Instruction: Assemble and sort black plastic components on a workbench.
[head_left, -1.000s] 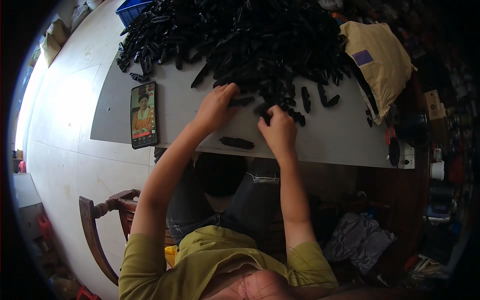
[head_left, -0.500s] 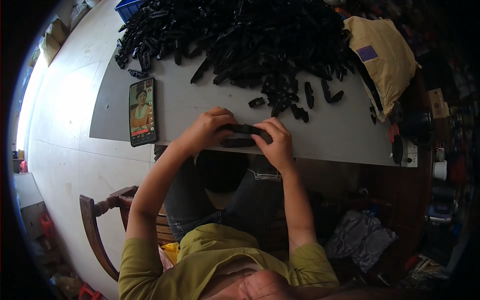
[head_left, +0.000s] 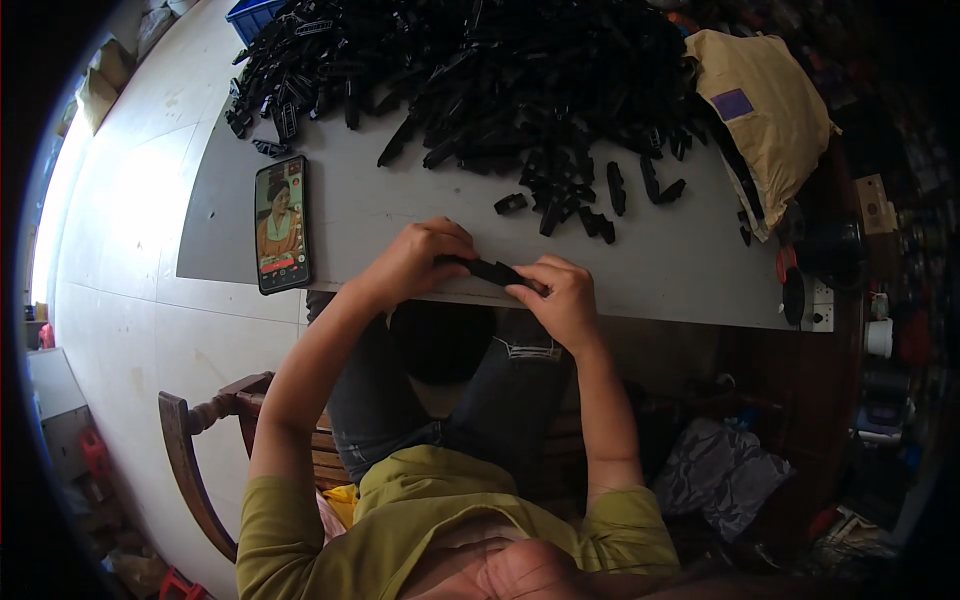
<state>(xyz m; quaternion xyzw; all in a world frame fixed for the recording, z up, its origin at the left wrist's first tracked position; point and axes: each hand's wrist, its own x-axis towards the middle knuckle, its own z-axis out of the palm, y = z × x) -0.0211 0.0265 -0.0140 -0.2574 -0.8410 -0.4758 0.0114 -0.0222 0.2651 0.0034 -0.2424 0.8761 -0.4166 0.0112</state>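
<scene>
Between my two hands, over the near edge of the grey table (head_left: 380, 240), is a long, narrow black plastic part (head_left: 495, 272). My left hand (head_left: 425, 258) is closed on its left end, and my right hand (head_left: 560, 295) pinches its right end between thumb and fingers. The part slants slightly down to the right. My fingers cover both ends, so its exact kind cannot be made out. Beyond my hands, several similar black parts (head_left: 555, 195) lie loose, in front of a large heap of black plastic parts (head_left: 460, 80).
A phone (head_left: 283, 225) with a lit screen lies on the table's left side. At the right stands a beige sack (head_left: 765, 120), with red-handled scissors (head_left: 790, 280) near the table's right edge. A blue crate (head_left: 250, 18) is at the far left. A wooden chair arm (head_left: 190, 450) is beside me.
My right hand has moved slightly right and down, tilting the black part. Two black pieces showed between my hands before; now one long piece shows. Both hands stay closed.
</scene>
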